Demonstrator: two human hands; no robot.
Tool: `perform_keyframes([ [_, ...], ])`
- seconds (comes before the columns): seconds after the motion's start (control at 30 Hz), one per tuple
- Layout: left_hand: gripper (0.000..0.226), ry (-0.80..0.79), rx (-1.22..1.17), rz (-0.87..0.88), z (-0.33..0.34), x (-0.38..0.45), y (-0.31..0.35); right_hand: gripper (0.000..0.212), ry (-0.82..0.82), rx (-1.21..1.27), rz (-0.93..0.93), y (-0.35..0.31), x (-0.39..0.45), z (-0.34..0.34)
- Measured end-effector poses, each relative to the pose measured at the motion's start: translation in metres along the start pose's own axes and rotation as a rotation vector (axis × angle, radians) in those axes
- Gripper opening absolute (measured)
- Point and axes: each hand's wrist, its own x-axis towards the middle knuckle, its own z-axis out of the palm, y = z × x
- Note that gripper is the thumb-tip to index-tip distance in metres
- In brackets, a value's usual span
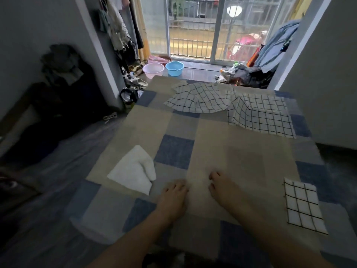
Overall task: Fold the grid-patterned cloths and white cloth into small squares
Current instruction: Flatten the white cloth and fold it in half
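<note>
White cloth (pixel 133 170) sits crumpled just left of my hands, long side running diagonally away, so my left hand (pixel 172 198) is clearly closer. Right hand (pixel 224 189) is beside it; both rest flat, fingers relaxed, holding nothing, on the patchwork table (pixel 212 144).

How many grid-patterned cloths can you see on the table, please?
3: a folded grid-patterned cloth at the near right edge, a rumpled grid-patterned cloth at the far middle, and a spread grid-patterned cloth at the far right, overlapping it. More could lie hidden underneath.
</note>
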Motion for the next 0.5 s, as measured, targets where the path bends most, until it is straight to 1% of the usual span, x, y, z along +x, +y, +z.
perform_keyframes([
  [0.1, 0.047, 0.053, -0.026, -0.027, -0.001, -0.022, -0.059, 0.017, -0.038, -0.021, -0.043, -0.066, 0.012, 0.026],
  [0.17, 0.046, 0.1, -0.065, -0.073, 0.0, -0.033, -0.105, 0.014, -0.039, -0.033, -0.094, -0.103, 0.022, 0.042],
  [0.23, 0.046, 0.117, -0.097, -0.109, 0.0, -0.045, -0.151, 0.01, -0.051, -0.02, -0.104, -0.134, 0.031, 0.054],
  [0.33, 0.047, 0.172, -0.076, -0.06, -0.007, -0.06, -0.207, 0.014, -0.074, -0.015, -0.12, -0.171, 0.034, 0.069],
  [0.4, 0.045, 0.185, -0.065, -0.03, -0.013, -0.064, -0.237, 0.019, -0.115, 0.019, -0.117, -0.189, 0.033, 0.078],
  [0.47, 0.043, 0.161, -0.102, -0.085, -0.016, -0.062, -0.26, 0.021, -0.165, 0.034, -0.129, -0.201, 0.031, 0.085],
  [0.5, 0.048, 0.118, -0.117, -0.114, -0.015, -0.06, -0.268, 0.022, -0.194, 0.03, -0.14, -0.205, 0.031, 0.089],
])
